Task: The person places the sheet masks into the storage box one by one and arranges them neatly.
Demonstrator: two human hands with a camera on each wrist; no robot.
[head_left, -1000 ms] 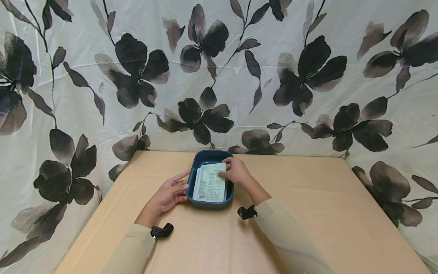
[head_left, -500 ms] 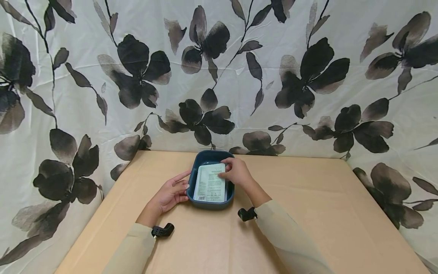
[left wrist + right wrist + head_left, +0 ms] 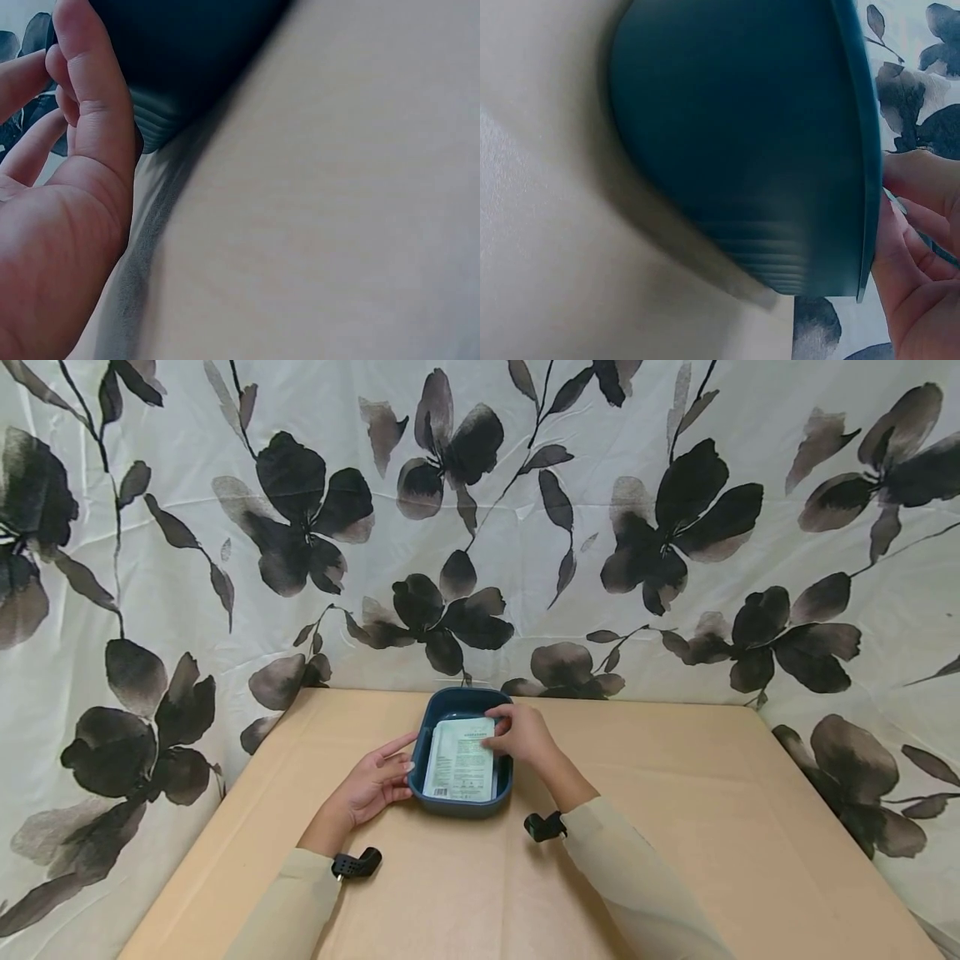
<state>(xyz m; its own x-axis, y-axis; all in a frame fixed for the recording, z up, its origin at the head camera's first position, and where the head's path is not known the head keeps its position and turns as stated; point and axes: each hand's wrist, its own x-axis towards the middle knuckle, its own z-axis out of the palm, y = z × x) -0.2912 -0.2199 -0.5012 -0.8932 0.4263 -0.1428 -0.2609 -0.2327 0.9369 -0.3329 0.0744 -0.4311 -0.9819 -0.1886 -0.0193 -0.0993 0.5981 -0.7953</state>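
A dark blue plastic bin with rounded corners stands at the far side of the table. Inside it lies a flat pale green packet with printed text and a barcode; an edge of another flat packet shows beneath its left side. My right hand reaches over the bin's right rim and pinches the packet's upper right edge between thumb and fingers. Beside the left wall is my left hand, palm turned inward, its relaxed fingers against the bin. In the right wrist view the bin wall hides the packet.
The tan table surface extends to both sides of the bin and toward me. Behind the table hangs a white cloth with dark floral print. Black wrist cameras are strapped to both wrists.
The packet in my right hand has shifted very slightly inside the bin, so the edge beneath it shows differently. Both hands keep nearly the same places; the bin stays put.
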